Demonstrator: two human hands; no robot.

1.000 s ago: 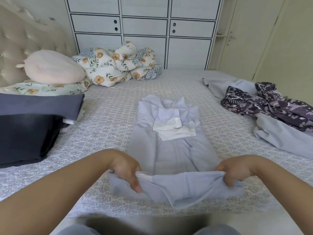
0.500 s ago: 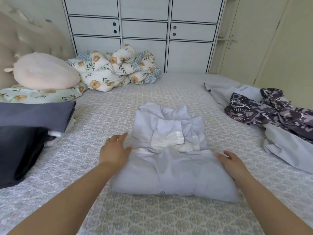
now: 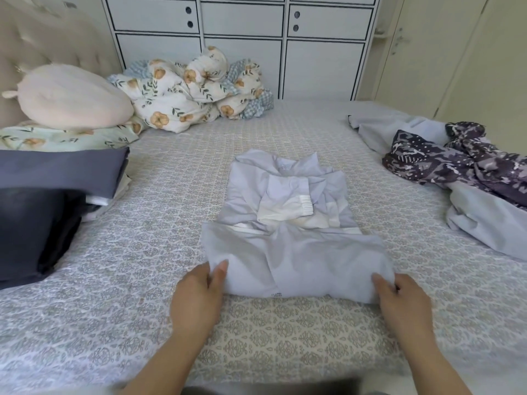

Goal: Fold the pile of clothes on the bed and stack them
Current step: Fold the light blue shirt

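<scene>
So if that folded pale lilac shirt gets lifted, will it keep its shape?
Probably not. The folded pale lilac shirt looks thin and creased, so it would likely sag between the left hand and right hand. It seems light, and its loose folds might slide open.

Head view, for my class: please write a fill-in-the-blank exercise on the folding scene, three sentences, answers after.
1. Both hands grip the near edge of the pale ____ garment.
2. The stack of dark folded clothes lies to the person's ____.
3. The left hand and the right hand hold the garment's near ____.

Answers: blue; left; corners
</scene>
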